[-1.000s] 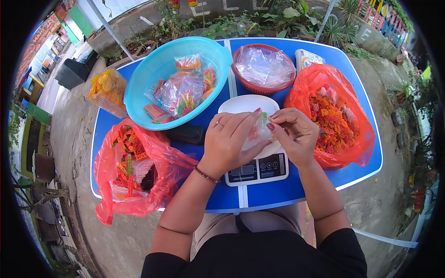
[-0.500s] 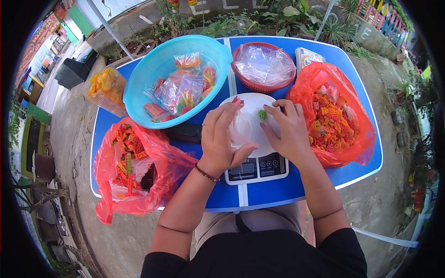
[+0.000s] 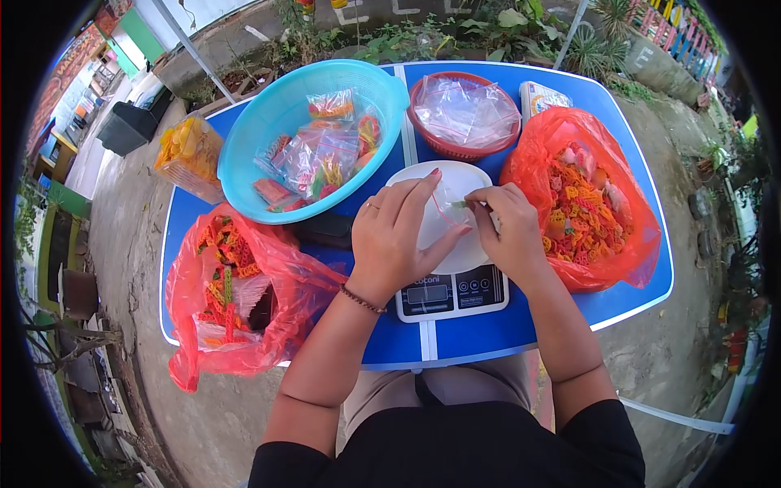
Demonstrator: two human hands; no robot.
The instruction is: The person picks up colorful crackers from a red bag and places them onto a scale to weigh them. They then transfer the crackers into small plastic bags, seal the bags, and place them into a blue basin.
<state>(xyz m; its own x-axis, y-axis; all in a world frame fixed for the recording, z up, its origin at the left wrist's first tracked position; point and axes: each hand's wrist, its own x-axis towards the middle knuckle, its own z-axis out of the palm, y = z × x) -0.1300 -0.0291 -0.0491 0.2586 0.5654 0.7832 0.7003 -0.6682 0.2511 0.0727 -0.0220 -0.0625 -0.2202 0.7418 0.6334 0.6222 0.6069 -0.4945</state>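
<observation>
A clear zip bag [image 3: 435, 213] with a red strip along its mouth is in my left hand [image 3: 392, 236], whose fingers and thumb stretch around the mouth. In my right hand [image 3: 512, 232], a small green piece [image 3: 460, 204] is pinched between thumb and fingertips, right beside the bag's mouth. Both hands are over the round white plate [image 3: 480, 177] of a kitchen scale [image 3: 453, 294]. The scale's display is too dim to read. My fingers hide part of the bag.
Red plastic bags of coloured crackers stand at left [image 3: 232, 285] and right [image 3: 586, 220]. A turquoise basket [image 3: 244, 106] holds filled packets; a red basket [image 3: 455, 152] holds clear bags. A clear container [image 3: 189, 156] of yellow pieces stands at far left, all around the blue table [image 3: 374, 342].
My right hand has brought the green piece left and slightly up, to the bag's mouth, its fingers now closed tighter on it. My left hand has shifted slightly, still holding the bag.
</observation>
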